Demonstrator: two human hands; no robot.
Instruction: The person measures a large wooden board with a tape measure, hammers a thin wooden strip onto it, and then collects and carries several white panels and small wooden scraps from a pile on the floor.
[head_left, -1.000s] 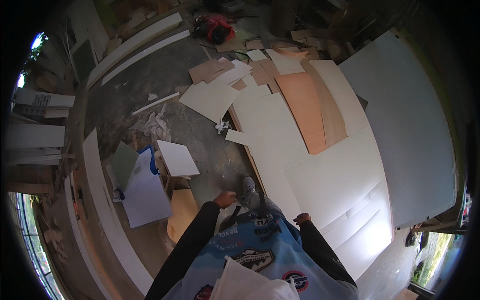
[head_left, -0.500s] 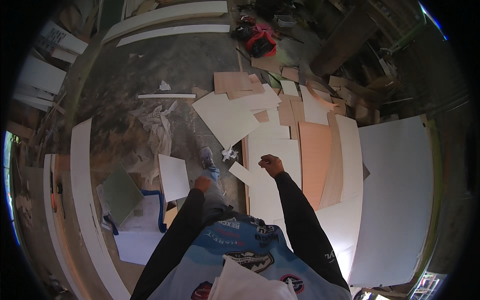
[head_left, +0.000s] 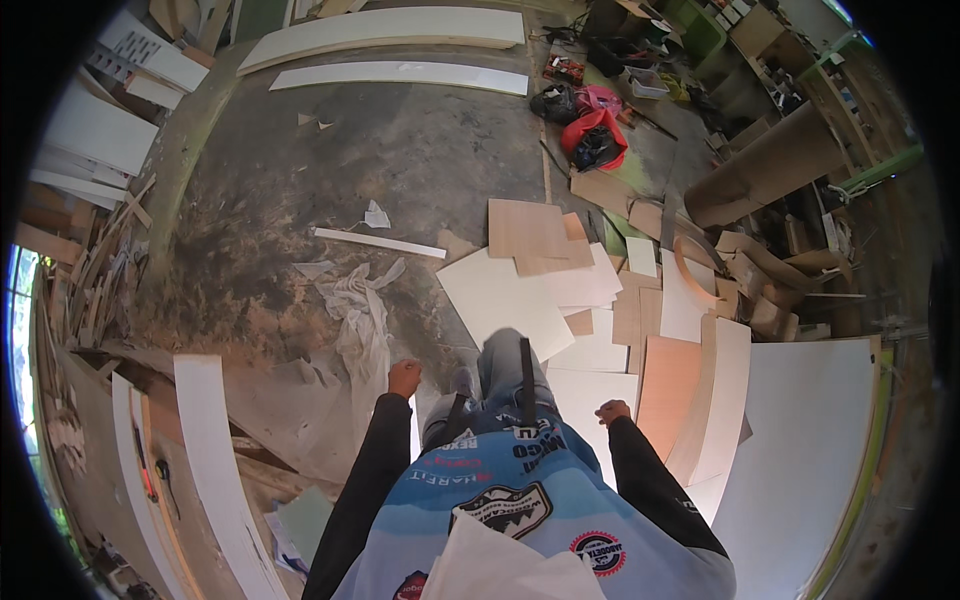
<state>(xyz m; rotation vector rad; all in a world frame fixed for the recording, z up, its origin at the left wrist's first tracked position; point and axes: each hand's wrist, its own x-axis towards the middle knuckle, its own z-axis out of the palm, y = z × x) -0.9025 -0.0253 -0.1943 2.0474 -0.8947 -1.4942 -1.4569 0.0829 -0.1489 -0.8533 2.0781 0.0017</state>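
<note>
I am standing and looking straight down over my blue printed shirt and jeans. My left hand (head_left: 404, 378) hangs at my side with the fingers curled into a loose fist and nothing in it, above a crumpled white cloth (head_left: 358, 305) on the dusty floor. My right hand (head_left: 612, 411) is also loosely closed and holds nothing; it hangs over white and tan board offcuts (head_left: 560, 285) scattered on the floor. A square white panel (head_left: 505, 300) lies just ahead of my knees.
Long white boards (head_left: 400, 76) lie at the far side of the floor. A large white sheet (head_left: 800, 450) lies at the right. Curved white strips (head_left: 215, 450) sit at the left. Red and black bags (head_left: 592, 135) and timber clutter (head_left: 770, 170) fill the upper right.
I have walked forward and the view has swung: the offcut pile is closer underfoot. My right hand has dropped from raised in front to my side. The blue-edged panel at left is gone from sight.
</note>
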